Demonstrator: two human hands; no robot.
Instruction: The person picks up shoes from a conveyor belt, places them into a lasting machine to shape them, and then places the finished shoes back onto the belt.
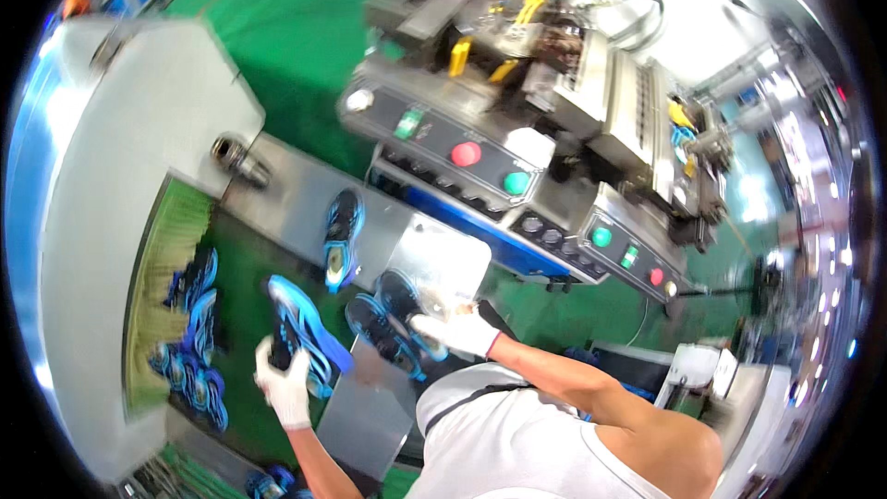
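Head cam is looking down at a person in white gloves working in front of a big grey machine (pixel 554 129) with red and green round buttons. Left hand (pixel 284 381) is holding up a blue and black shoe (pixel 300 328), fingers wrapped closed around its back end, sole facing up-ish. Right hand (pixel 459 331) is resting on a second dark blue shoe (pixel 393 319) that's lying on the shiny metal table (pixel 443 254) just below the machine's control panel; the fingers are bending over it, but I can't tell if they're really gripping it or just touching it. A third shoe (pixel 342 238) is sitting a bit further back on the same metal surface, well apart from both hands. Off to the left, more blue shoes (pixel 192 333) are lying in a row on a green conveyor belt (pixel 236 291) next to a white housing (pixel 111 222).
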